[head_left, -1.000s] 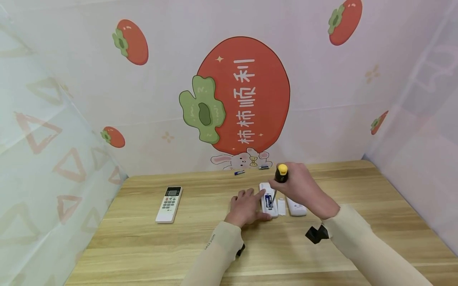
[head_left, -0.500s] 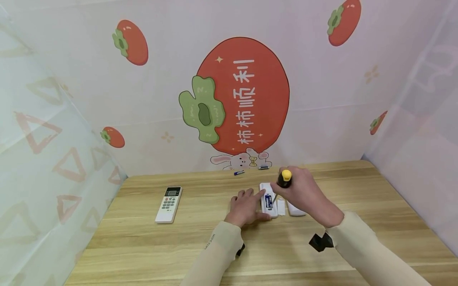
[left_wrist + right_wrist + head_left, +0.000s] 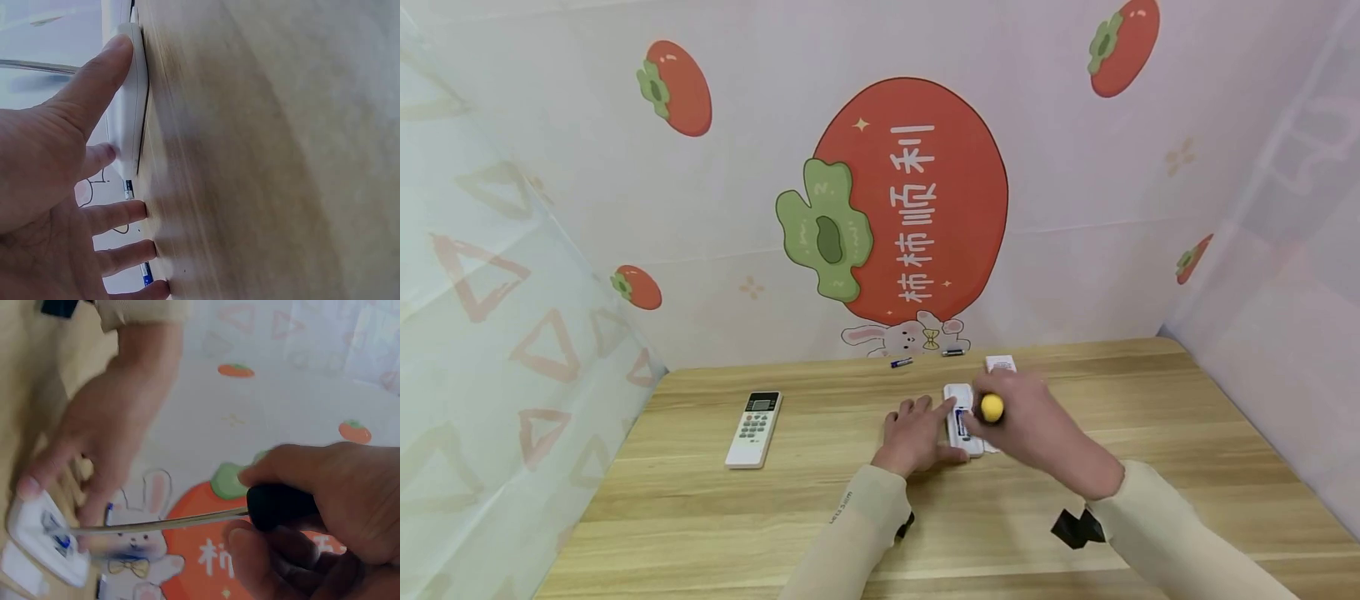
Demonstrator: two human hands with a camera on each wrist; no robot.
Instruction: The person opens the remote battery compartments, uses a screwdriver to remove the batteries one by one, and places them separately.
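Observation:
My left hand lies with spread fingers against a white remote control, thumb and forefinger pressing its side. The remote's battery compartment is uncovered, and a blue battery shows inside. My right hand grips a screwdriver with a black handle and yellow end cap. In the right wrist view, the screwdriver's metal shaft reaches toward the compartment. A blurred dark-blue streak appears beside the shaft; what it is I cannot tell. The white battery cover lies next to the remote, partly hidden in the head view.
Another white remote control is mostly hidden behind my right hand. A third remote lies face up on the left of the wooden table. Two loose batteries, one blue and one dark, lie by the printed backdrop.
My right hand has lowered and tipped the screwdriver handle toward me, so its yellow end faces up. The far end of the remote behind it has come into view. My left hand has stayed put.

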